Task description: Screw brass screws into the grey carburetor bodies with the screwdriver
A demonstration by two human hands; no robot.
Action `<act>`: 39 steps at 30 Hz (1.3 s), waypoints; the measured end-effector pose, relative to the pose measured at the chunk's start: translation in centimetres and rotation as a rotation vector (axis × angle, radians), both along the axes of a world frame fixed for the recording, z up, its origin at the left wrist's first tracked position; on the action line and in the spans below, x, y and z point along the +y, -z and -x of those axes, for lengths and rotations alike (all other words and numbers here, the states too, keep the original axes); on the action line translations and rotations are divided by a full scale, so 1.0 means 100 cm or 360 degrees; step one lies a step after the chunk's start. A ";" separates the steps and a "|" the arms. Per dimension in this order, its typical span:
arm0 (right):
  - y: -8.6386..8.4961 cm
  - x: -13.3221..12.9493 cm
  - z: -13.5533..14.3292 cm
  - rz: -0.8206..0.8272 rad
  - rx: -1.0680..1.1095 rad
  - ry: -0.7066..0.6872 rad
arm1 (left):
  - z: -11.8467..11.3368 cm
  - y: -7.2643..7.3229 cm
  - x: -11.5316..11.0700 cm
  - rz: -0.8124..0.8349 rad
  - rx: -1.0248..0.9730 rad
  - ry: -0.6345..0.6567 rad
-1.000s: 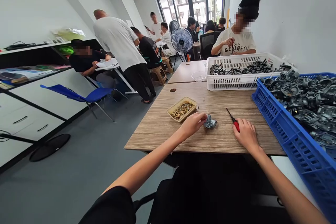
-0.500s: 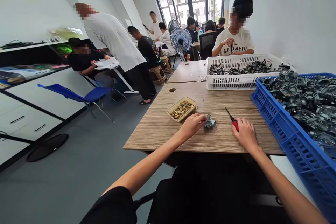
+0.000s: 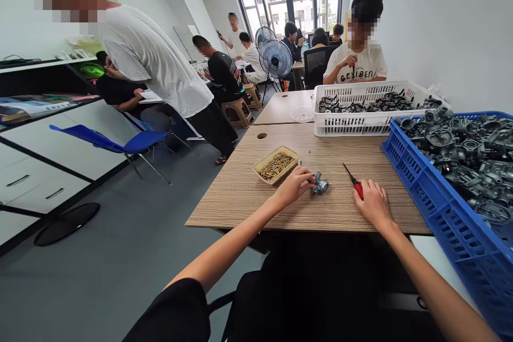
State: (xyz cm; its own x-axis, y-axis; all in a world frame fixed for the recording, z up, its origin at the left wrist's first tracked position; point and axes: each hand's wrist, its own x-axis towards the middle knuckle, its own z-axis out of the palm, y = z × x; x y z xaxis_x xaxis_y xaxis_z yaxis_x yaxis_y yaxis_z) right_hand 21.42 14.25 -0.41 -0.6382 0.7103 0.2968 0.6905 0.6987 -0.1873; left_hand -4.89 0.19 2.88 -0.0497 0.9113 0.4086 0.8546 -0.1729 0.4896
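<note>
Grey metal casting (image 3: 321, 186), one, on the wood-grain table (image 3: 234, 200), in front of the wearer, as the head view shows it.
Left hand (image 3: 294, 186): fingers drawn narrow, pinching the casting's near-left side. Whether a small piece sits between the fingertips cannot be told.
Right hand (image 3: 372, 202): palm down on the table, fingers curled over the end of a red-handled tool (image 3: 358, 190), probably a screwdriver; firm grip or mere rest, cannot tell. Dark shaft lies low over the tabletop, pointing away from the wearer and apart from the casting.
Cream tub (image 3: 261, 176), one, just beside the left hand: well stocked with loose brass-coloured pieces (image 3: 277, 165).
Blue crate (image 3: 419, 184), one, at the right: heaped with similar metal bodies (image 3: 471, 147).
White crate (image 3: 340, 127), one, beyond: dark parts lying inside; a co-worker (image 3: 356, 59) seated behind it.
Condition of the work: judged as partway through a single casting. Whether any brass piece is fitted to it is too small to read. Tool not applied to it. By the full tub and heaped crate, much stock is on hand; which crated bodies are finished, if any, cannot be told.
</note>
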 end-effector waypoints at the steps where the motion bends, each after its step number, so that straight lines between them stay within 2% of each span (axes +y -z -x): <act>1: 0.000 0.000 0.000 -0.0001 0.0004 -0.0003 | 0.000 0.001 0.001 -0.0014 -0.0025 -0.0023; 6: 0.000 0.000 0.000 0.0014 0.0009 0.0001 | -0.001 0.004 0.004 0.0013 -0.0283 -0.0102; 11: -0.001 -0.001 0.000 0.0025 -0.0001 -0.0001 | 0.004 0.006 0.001 0.0075 -0.0466 0.0018; 15: -0.001 -0.002 0.000 0.0028 -0.0006 0.0013 | 0.000 0.007 -0.009 0.0080 -0.0459 0.0047; 22: 0.000 0.002 -0.002 0.0177 0.0095 0.0035 | -0.035 0.014 -0.017 -0.0039 -0.0179 -0.0186; 25: -0.002 0.009 -0.003 0.0326 0.0298 0.0029 | -0.048 0.020 -0.011 -0.0139 -0.0222 -0.0355; 27: -0.006 0.016 -0.005 0.0372 0.0452 0.0015 | -0.053 0.024 -0.005 -0.0172 -0.0328 -0.0392; 29: -0.017 0.024 -0.008 0.0362 0.0533 0.0003 | -0.057 0.027 0.001 -0.0177 -0.0454 -0.0372; 31: -0.034 0.031 -0.014 0.0338 0.0541 -0.0034 | -0.061 0.030 0.007 -0.0182 -0.0547 -0.0372; 35: -0.084 0.032 -0.032 0.0327 0.0501 -0.0233 | -0.072 0.033 0.017 -0.0212 -0.0561 -0.0418; 39: -0.127 0.016 -0.046 0.0227 0.0449 -0.0313 | -0.080 0.034 0.025 -0.0184 -0.0533 -0.0412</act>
State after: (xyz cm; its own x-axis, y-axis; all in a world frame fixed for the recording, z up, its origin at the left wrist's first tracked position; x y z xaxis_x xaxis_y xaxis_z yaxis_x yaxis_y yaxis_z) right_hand 26.01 15.83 12.27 -0.6740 0.6291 0.3873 0.4528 0.7660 -0.4563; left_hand 3.11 2.72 -0.49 -0.4175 0.8005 0.4300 0.6745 -0.0441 0.7370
